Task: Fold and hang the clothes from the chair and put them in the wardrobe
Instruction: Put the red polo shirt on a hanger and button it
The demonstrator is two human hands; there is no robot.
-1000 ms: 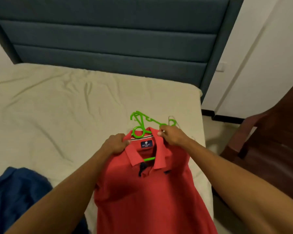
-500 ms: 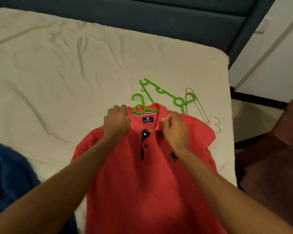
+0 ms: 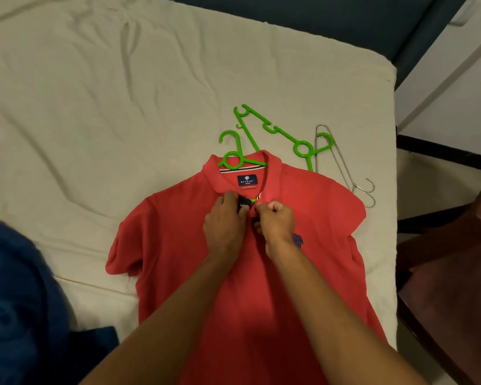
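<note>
Red polo shirt (image 3: 261, 273) flat on bed (image 3: 95, 107), centre frame, green hanger (image 3: 233, 158) already through collar. Left hand (image 3: 225, 220) and right hand (image 3: 275, 223) pinch placket, apparently buttoning. Spare hangers upper right. Blue garment (image 3: 20, 301) lower left unhandled; wardrobe step pending.

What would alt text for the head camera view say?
Both hands, left hand and right hand, pinch the placket of a red polo shirt on a green hanger, lying on a bed beside spare hangers.

Hands (image 3: 225, 218) lower, now at placket (image 3: 250, 208)
</note>
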